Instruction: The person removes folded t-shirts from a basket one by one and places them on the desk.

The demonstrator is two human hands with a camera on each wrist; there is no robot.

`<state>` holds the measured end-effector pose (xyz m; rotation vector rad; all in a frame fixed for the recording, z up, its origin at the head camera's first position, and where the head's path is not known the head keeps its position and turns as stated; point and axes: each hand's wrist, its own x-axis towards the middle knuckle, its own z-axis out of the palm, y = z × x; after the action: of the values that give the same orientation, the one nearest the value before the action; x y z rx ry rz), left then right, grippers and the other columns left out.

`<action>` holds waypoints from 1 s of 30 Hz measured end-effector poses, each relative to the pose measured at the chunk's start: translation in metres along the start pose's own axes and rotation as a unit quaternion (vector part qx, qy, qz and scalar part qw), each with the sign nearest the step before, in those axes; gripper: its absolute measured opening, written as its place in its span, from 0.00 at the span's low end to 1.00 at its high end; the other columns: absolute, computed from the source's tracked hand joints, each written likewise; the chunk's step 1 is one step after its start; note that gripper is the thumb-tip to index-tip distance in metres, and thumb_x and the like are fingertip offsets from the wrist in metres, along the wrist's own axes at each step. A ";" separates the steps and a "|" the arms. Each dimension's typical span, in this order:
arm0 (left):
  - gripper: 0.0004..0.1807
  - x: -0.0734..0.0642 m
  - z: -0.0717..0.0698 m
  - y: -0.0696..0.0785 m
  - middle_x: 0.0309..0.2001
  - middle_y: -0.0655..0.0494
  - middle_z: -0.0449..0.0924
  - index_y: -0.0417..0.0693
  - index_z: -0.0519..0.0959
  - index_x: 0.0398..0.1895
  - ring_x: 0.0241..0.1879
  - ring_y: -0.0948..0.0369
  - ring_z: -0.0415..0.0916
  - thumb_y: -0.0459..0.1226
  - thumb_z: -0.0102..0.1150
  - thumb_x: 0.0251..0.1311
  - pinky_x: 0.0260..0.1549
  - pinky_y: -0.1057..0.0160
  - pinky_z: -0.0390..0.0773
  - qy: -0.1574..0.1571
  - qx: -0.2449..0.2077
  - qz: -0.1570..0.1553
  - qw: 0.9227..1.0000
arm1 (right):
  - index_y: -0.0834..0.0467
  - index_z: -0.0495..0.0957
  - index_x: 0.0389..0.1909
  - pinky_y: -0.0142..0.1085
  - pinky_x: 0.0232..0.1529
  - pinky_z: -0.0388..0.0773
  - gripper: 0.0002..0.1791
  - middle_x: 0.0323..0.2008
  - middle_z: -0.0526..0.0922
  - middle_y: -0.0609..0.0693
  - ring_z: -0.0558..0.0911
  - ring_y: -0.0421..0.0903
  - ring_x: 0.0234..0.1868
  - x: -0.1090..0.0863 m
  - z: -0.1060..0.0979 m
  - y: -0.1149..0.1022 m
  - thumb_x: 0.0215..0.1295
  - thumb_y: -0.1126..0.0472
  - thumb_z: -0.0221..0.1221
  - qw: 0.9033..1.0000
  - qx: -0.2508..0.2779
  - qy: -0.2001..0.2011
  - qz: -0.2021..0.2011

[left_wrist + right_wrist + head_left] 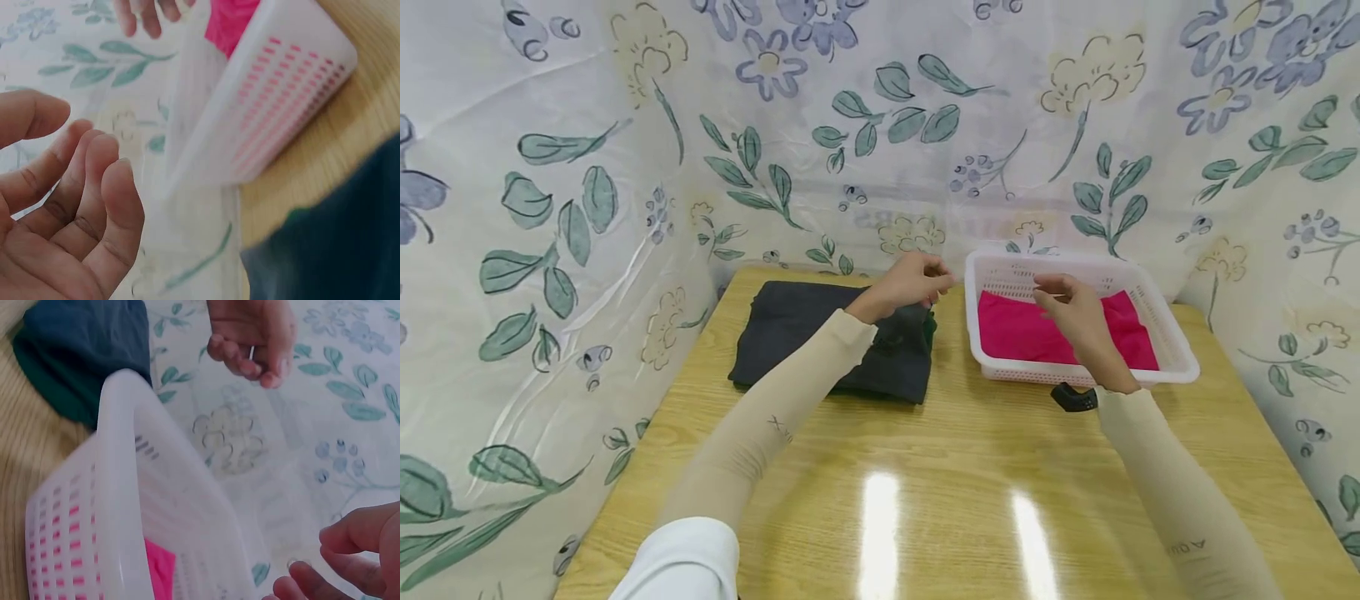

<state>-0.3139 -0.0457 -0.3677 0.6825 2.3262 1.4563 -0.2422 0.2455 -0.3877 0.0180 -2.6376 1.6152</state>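
My left hand hovers near the right end of a folded dark cloth, its fingers loosely bent with nothing between them. Green fabric shows at that cloth's edge in the right wrist view. Over a white plastic basket is my right hand, also empty, with thumb and fingers apart. Inside the basket lies bright pink cloth, partly covered by the hand in the head view. From the left wrist, the left hand appears palm up beside the perforated basket wall.
A small black object lies on the wooden table in front of the basket, partly hidden by the right wrist. Flower-printed sheeting hangs behind the table and along both sides.
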 end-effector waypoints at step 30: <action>0.11 0.055 0.093 0.040 0.36 0.36 0.82 0.37 0.82 0.35 0.41 0.41 0.83 0.36 0.59 0.74 0.45 0.47 0.85 -0.109 -0.045 -0.002 0.993 | 0.77 0.61 0.69 0.61 0.63 0.70 0.31 0.67 0.64 0.75 0.66 0.70 0.65 -0.014 -0.081 0.067 0.79 0.56 0.51 0.974 -0.193 -0.061 0.103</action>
<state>-0.3045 0.0686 -0.3725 0.7694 2.0831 1.3981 -0.2272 0.3477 -0.4109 -0.1831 -3.0933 1.1467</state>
